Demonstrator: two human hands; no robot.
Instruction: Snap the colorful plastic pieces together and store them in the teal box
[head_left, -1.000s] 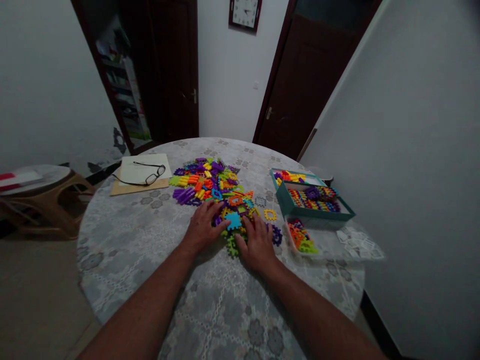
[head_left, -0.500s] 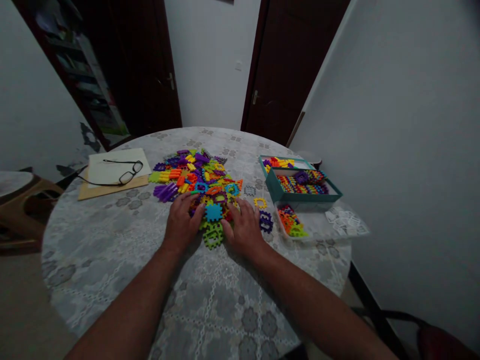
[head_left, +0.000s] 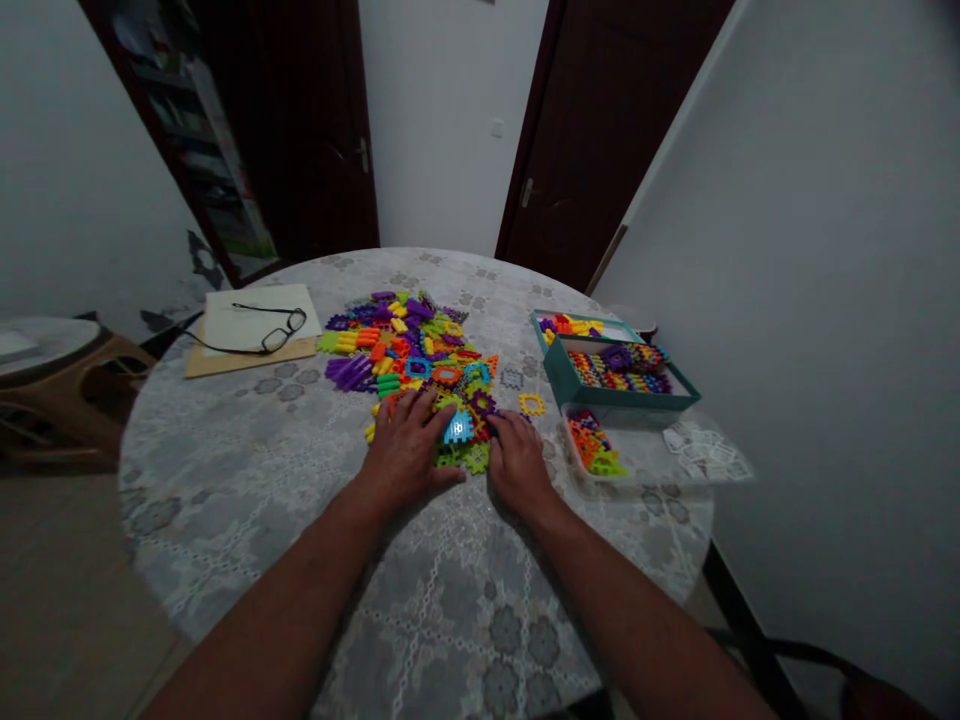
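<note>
A heap of colourful plastic interlocking pieces [head_left: 409, 345] lies on the round table [head_left: 247, 480]. My left hand [head_left: 405, 450] rests flat on the near edge of the heap, fingers spread, beside a light blue piece [head_left: 457, 427] and green pieces [head_left: 469, 458]. My right hand [head_left: 517, 462] lies palm down just right of them, fingers curled over pieces at the heap's edge; what is under them is hidden.
A teal box [head_left: 581, 392] full of sorted pieces stands at the right, with a clear tray [head_left: 592, 445] of orange and green pieces in front. Glasses [head_left: 274, 335] lie on papers at the left. A stool [head_left: 52, 390] stands beyond the table's left edge.
Both hands have drawn the blue and green pieces slightly nearer and together. The left hand now covers more of the heap's edge. The view has shifted a little.
</note>
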